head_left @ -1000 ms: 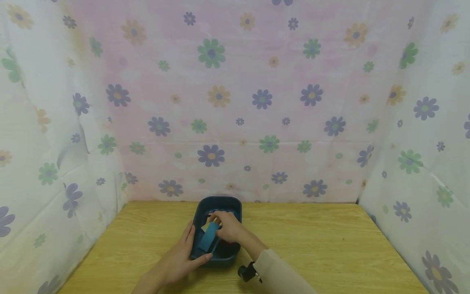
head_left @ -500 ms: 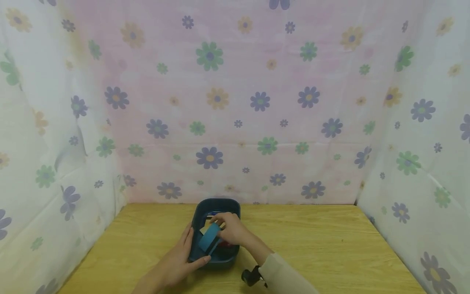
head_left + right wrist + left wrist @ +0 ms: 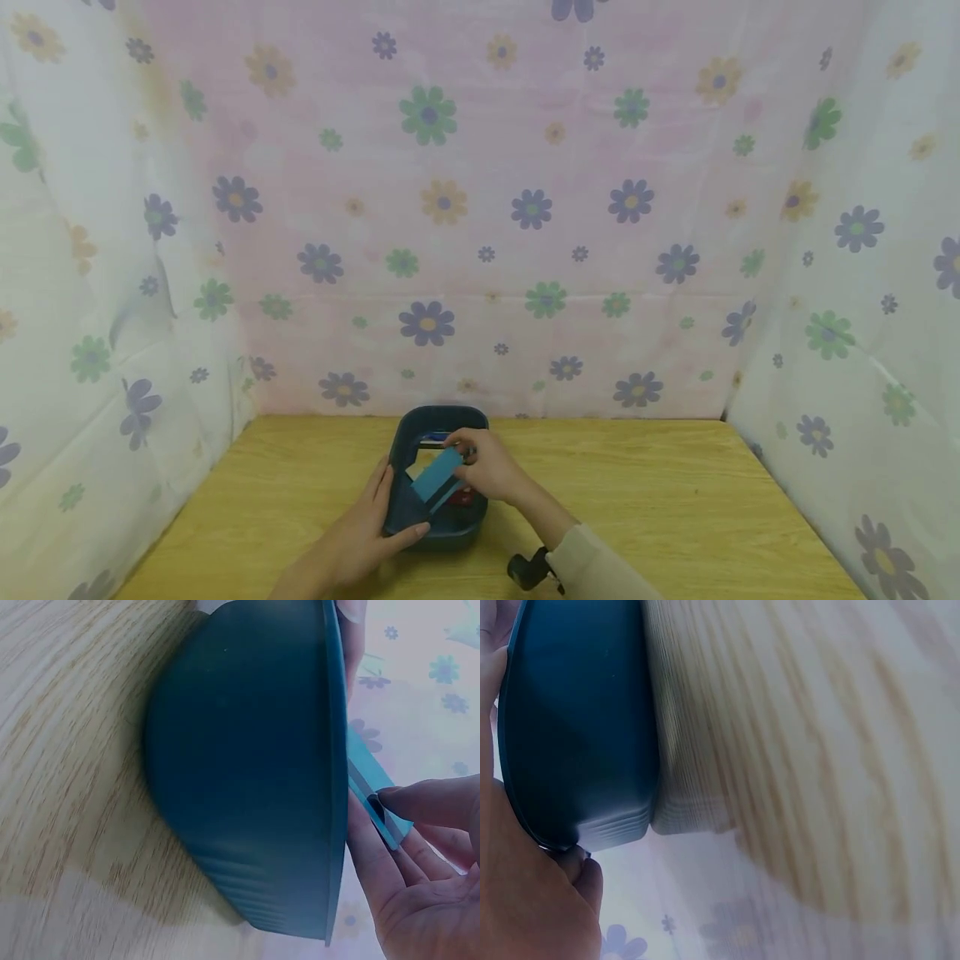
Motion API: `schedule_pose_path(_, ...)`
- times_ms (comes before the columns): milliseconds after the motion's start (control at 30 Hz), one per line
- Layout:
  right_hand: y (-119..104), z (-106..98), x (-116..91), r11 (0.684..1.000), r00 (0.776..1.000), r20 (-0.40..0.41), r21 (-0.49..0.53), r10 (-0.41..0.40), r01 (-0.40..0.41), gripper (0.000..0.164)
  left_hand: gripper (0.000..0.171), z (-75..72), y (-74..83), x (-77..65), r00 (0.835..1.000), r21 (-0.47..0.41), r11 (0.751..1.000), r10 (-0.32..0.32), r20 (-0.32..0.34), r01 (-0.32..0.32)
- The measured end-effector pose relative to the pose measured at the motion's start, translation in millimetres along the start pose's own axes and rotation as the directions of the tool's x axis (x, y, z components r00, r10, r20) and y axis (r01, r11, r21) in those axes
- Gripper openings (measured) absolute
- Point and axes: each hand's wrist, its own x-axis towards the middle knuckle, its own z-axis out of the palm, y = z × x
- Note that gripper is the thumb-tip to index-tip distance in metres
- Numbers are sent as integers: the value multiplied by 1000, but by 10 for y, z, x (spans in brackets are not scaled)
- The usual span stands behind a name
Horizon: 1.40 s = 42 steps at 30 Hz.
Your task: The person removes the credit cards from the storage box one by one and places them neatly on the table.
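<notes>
A dark blue rounded plastic tub [image 3: 442, 533] stands on the table with its mouth up. My left hand [image 3: 356, 521] holds its near left corner, fingers along the outer left side and thumb at the near rim. Over the tub, my right hand [image 3: 491, 467] pinches a light blue card [image 3: 438, 475] with a dark stripe by its upper right end. Tilted, the card [image 3: 367, 761] passes behind the rim in the right wrist view. Inside the tub show a cream piece [image 3: 420, 462], a red item [image 3: 461, 497] and something blue [image 3: 433, 437], all partly covered.
The wood-grain table [image 3: 615, 500] extends to both sides of the tub. Flower-printed cloth [image 3: 480, 208] hangs behind and at both sides. A small black device [image 3: 528, 568] sits by the right sleeve [image 3: 600, 562].
My right hand has shifted right and slightly up in view, with the card tilting along with it. More of the cream and red items shows. My left hand stays at the tub.
</notes>
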Motion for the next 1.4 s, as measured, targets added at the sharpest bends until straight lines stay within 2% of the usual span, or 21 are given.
schedule_pose_path(400,35,-165,-76,989,997,-70,143,43,-32,35,118,-10,45,-9,1000,-35,999,-18,-3,18)
schedule_pose_path(700,106,-288,-164,985,991,-117,168,60,-40,35,118,10,26,1,1000,-44,999,-13,-1,13)
schedule_pose_path(933,173,-368,-234,983,986,-165,184,37,-6,37,119,-1,46,-2,999,-53,998,-32,6,32)
schedule_pose_path(1167,267,-393,-287,980,985,-168,197,27,7,36,118,6,24,-4,1000,-56,998,-20,-1,20)
schedule_pose_path(1400,341,-453,-323,984,987,-153,176,46,-18,34,117,-3,34,0,1000,-62,998,-18,1,18)
